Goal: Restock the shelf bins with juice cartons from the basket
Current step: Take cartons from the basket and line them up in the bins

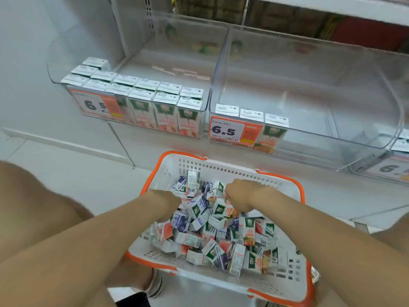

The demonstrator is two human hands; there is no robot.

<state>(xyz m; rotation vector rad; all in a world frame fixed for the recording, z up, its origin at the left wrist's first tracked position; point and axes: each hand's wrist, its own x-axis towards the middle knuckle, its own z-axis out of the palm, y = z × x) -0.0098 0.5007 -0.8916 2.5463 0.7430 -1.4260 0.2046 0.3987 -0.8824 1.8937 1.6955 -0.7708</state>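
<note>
Sorting looks like the heart of this step, since the basket holds a jumbled heap of juice cartons in several flavours. Beyond the basket and to its left, the left bin carries rows of peach cartons across its front, with bare floor behind them. Inside the basket, on its left side, the left hand is plunged among the cartons. Its fingers are buried, so I cannot tell whether it has hold of one. Near the basket's far middle, the right hand is knuckles-up with fingers curled down into the heap; whether they pinch a carton is hidden too. Beyond the basket and to its right, the middle bin has only three orange cartons at its front left corner, behind the price tag. Judging by that gap, the step goes best by picking out orange-printed cartons, turning each upright with its face forward, and taking a couple per hand rather than a loose fistful. Farther right of the basket, a third bin is cut off by the frame.
</note>
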